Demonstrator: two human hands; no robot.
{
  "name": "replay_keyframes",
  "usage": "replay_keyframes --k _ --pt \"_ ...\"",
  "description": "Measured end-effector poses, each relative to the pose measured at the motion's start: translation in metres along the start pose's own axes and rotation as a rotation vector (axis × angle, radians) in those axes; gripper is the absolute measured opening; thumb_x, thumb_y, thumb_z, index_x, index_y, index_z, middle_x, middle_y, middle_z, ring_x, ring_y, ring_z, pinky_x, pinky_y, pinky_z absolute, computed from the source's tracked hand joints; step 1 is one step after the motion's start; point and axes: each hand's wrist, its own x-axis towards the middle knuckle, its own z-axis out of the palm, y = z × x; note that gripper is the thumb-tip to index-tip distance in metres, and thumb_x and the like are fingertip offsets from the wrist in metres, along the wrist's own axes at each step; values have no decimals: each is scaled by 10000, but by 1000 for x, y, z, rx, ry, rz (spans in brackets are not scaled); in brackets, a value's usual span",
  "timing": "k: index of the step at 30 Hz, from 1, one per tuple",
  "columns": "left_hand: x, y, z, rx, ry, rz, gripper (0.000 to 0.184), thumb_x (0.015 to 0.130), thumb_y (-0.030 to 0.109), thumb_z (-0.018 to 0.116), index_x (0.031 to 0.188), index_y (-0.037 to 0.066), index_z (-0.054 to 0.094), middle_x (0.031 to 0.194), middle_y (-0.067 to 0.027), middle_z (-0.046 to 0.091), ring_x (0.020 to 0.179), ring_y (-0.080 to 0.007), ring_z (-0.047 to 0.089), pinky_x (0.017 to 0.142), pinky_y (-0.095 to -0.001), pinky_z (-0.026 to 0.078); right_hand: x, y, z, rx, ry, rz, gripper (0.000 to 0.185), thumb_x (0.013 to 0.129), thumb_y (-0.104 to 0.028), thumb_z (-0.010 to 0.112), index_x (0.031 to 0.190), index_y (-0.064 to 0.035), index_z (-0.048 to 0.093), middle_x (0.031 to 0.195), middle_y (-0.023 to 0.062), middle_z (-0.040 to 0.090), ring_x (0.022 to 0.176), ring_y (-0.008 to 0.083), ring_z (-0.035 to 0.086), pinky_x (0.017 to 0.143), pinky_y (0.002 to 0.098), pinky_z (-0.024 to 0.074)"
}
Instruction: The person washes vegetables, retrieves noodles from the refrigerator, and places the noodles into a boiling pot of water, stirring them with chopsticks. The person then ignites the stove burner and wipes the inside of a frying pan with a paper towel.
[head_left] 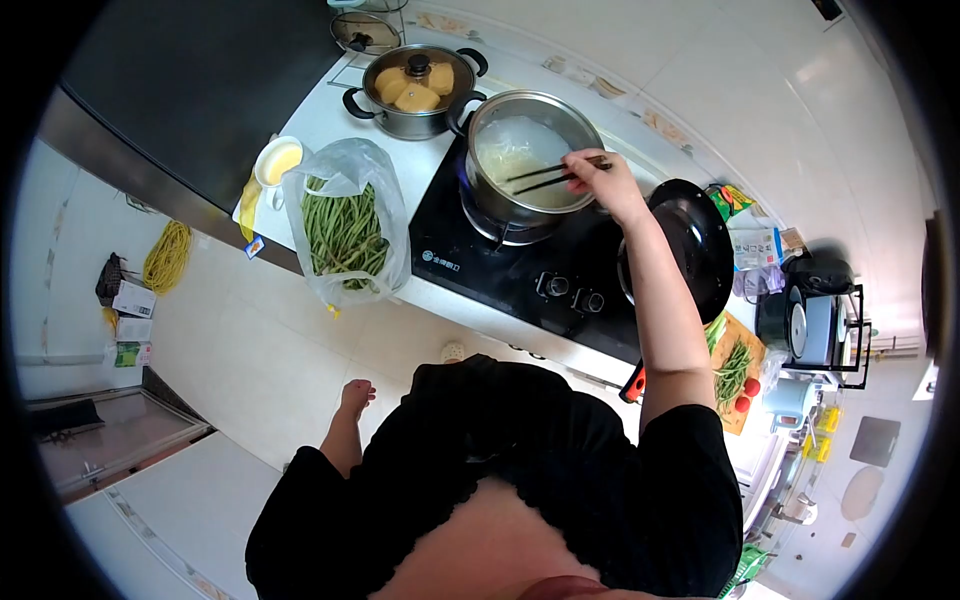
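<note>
My right hand [602,184] holds a pair of dark chopsticks [540,178] over the open steel pot [486,177], their tips down inside it. Cloudy liquid with pale strands [515,148] fills the pot, which stands on the left burner of the black gas stove [455,262]. Away from the counter, my left hand [357,395] hangs low beside my body, its fingers curled and nothing visible in them.
A lidded pot [417,120] with yellowish pieces stands left of the open one. Nearby are a plastic bag of green beans [345,230] and a cup [275,165]. A black wok [690,250] covers the right burner, beside a cutting board [740,412] with beans and tomatoes.
</note>
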Motion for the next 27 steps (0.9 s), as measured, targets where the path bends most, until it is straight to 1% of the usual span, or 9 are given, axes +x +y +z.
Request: replay_keyframes --k 7,8,11,13,16,17,19,23,27 --pt "6 4 4 -22 -17 17 209 830 181 511 980 42 553 831 -92 637 637 -149 601 475 -258 424 -2 3 0 -253 259 -156 228 868 -172 565 962 31 613 793 68 623 669 125 596 599 237 478" --pt "5 3 5 -28 -18 17 214 830 179 509 986 40 553 833 -93 637 637 -150 601 474 -260 425 -5 -1 -4 -178 171 -81 245 874 -189 552 954 35 610 786 76 625 647 127 595 593 235 480" --pt "11 -11 2 -21 -26 -4 224 830 176 505 997 35 553 837 -95 638 636 -152 602 473 -262 427 -17 -12 -11 -73 230 -74 267 882 -212 535 940 38 606 788 85 628 626 129 592 580 235 478" --pt "22 -26 2 -14 -33 -26 229 830 175 502 1001 32 554 839 -96 638 635 -154 602 472 -263 428 -31 -19 -19 37 395 -222 257 884 -202 531 937 37 609 790 87 630 627 128 594 577 232 479" --pt "29 -39 2 -33 -28 9 240 827 174 494 1005 25 555 839 -99 637 634 -158 602 470 -264 429 -53 -20 -17 -170 663 -433 161 840 -101 574 886 47 617 738 118 625 635 164 609 602 261 480" --pt "28 -37 2 -21 -28 -6 242 825 175 491 1004 25 555 840 -100 637 633 -158 602 474 -263 430 -54 -5 -22 -441 655 -575 130 807 -51 574 896 36 611 759 162 604 688 256 615 626 306 485" --pt "25 -31 1 -6 -30 -17 245 823 176 488 1004 25 555 842 -101 638 632 -158 602 477 -263 430 -67 5 -12 -708 530 -654 180 745 5 575 923 26 597 865 189 576 768 334 588 669 348 482" --pt "25 -18 2 18 -56 6 249 822 182 489 1007 29 554 843 -98 638 640 -155 603 490 -258 431 -74 44 10 -996 413 -670 357 623 35 601 978 8 575 1013 172 523 894 320 547 741 364 485" --pt "19 1 0 45 -47 40 242 832 186 495 1010 32 551 843 -93 639 649 -150 603 493 -259 432 -78 50 18 -1088 330 -585 411 624 28 590 1033 26 549 1066 174 503 963 313 513 819 359 454"
